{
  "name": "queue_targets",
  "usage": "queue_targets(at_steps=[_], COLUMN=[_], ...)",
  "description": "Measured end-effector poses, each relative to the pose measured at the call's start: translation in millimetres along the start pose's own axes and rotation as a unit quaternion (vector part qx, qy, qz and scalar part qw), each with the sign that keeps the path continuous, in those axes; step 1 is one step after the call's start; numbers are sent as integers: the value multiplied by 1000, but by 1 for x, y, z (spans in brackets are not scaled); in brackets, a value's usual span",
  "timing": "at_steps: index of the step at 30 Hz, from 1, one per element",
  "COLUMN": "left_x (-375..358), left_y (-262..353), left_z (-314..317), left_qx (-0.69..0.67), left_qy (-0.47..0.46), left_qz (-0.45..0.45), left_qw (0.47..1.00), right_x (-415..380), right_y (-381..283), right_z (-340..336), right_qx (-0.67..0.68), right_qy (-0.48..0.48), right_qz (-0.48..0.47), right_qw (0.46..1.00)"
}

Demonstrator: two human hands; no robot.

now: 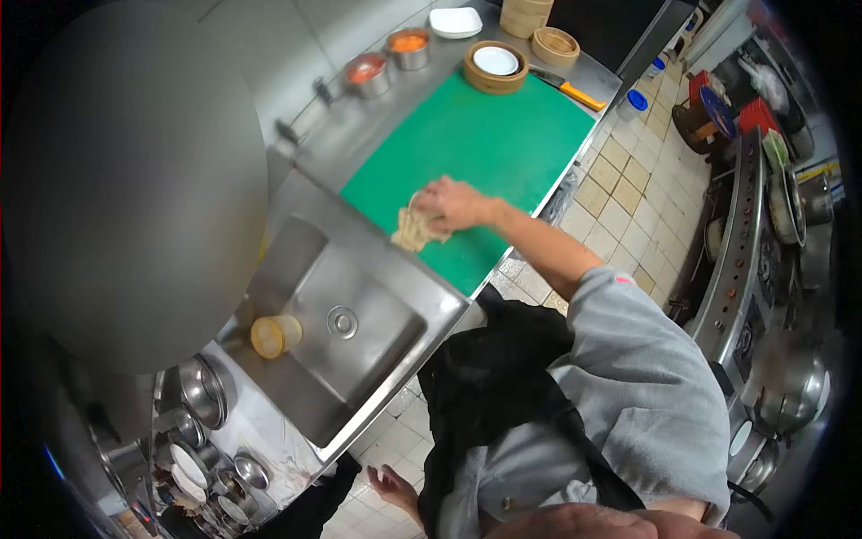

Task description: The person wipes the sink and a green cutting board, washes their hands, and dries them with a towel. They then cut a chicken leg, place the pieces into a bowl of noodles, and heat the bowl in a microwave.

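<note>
Right hand on a bunched cloth, apparently wiping the green board.
Nearest, the left hand hangs low, fingers apart, nothing seen in them. Beyond it, the right hand's fingers are clamped on the cloth, which lies on the board's left part, near the sink. The next stroke probably calls for firm, flat pressure, stopping short of the bamboo steamer and the orange-handled knife at the far end.

My desk is s/steel, w/ a green bd flat on it. Off bd's wall side I've 2 metal tubs, white dishes; at bd's far end, bamboo steamers, orange-handled knife.
</note>
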State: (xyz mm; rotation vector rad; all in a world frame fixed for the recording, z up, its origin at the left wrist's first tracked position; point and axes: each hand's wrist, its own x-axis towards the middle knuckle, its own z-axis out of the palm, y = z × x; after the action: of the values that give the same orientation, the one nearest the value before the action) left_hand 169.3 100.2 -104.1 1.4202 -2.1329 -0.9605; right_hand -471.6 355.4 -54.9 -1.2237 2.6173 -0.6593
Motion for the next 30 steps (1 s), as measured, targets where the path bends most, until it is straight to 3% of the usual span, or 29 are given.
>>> queue_targets(at_steps=[2, 3, 5, 7, 9, 11, 13, 16, 17, 19, 21, 23, 24, 26, 30], left_x=[-18, -22, -22, -37, -54, -73, -88, -89, -87, -72, -59, -53, -56, -70, -139], left_y=[16, -1, -66, -65, -68, -70, -73, -71, -70, -63, -54, -49, -11, -22, -40], left_z=[6, 5, 5, 2, 1, -3, -6, -10, -11, -17, -21, -28, -29, -36, -51], left_qx=[48, 53, -82, -70, -7, 48, 84, 105, 110, 115, 106, 0, 4, -18, 0], left_qy=[-32, -31, -38, -7, -55, -114, -163, -207, -218, -237, -240, -234, -189, -170, -110], left_qz=[-67, -66, -159, -155, -191, -219, -234, -250, -253, -256, -265, -254, -313, -321, -304], left_qw=[996, 996, 983, 985, 980, 968, 955, 940, 936, 930, 928, 938, 931, 931, 946], right_x=[-10, -27, -68, -113, -158, -198, -234, -251, -250, -225, -189, -152, -132, -93, -8], right_y=[20, 20, 27, 46, 55, 91, 108, 116, 125, 119, 113, 115, 119, 128, 149], right_z=[31, 28, 8, -7, -32, -37, -56, -82, -85, -106, -131, -141, -143, -145, -148], right_qx=[41, 47, 110, 121, 114, 75, 34, 270, 364, 351, 353, 314, 316, 320, 324], right_qy=[6, 7, -55, -79, -71, -22, -8, 124, 162, 250, 231, 239, 233, 269, 273], right_qz=[-106, -105, -73, -67, 44, 66, 165, 265, 285, 252, 255, 220, 217, 132, 90], right_qw=[994, 993, 990, 987, 990, 995, 986, 917, 872, 866, 870, 892, 894, 899, 901])
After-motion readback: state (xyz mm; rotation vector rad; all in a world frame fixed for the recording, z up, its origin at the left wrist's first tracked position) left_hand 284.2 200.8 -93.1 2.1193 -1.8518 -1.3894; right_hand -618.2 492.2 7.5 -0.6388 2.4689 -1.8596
